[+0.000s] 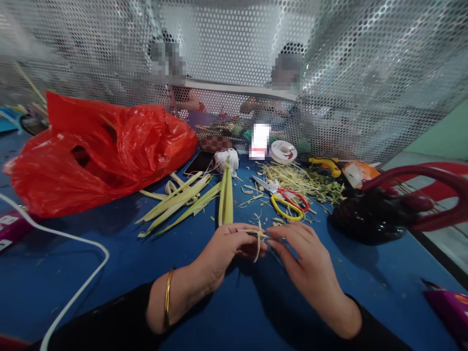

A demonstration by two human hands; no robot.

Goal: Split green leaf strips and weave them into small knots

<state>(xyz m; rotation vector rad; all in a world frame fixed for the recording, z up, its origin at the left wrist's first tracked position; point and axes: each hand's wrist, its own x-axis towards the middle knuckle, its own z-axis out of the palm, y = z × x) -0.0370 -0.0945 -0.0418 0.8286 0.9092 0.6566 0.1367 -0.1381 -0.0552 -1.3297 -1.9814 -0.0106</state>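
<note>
My left hand (pixel 224 247) is closed on some thin, pale plant strips (pixel 259 236) that cross one another at its fingertips. From the other side, my right hand (pixel 307 254) pinches the strips' right end between thumb and fingers. Just behind my left hand lies a folded yellow-green leaf (pixel 227 197), its tip beside a spool of white thread (pixel 227 160). Longer pale leaves (pixel 175 202) spread to the left of it. Scissors (pixel 287 199) with red and yellow handles lie partly open beyond my right hand.
A big red plastic bag (pixel 109 151) fills the back left, with a white cable (pixel 84 241) in front. Trimmed plant scraps (pixel 296 175) lie near a white ribbon reel (pixel 283 152) and a lit phone (pixel 260 140). A dark, red-handled object (pixel 369 219) stands right. A perforated sheet (pixel 234 44) closes the back.
</note>
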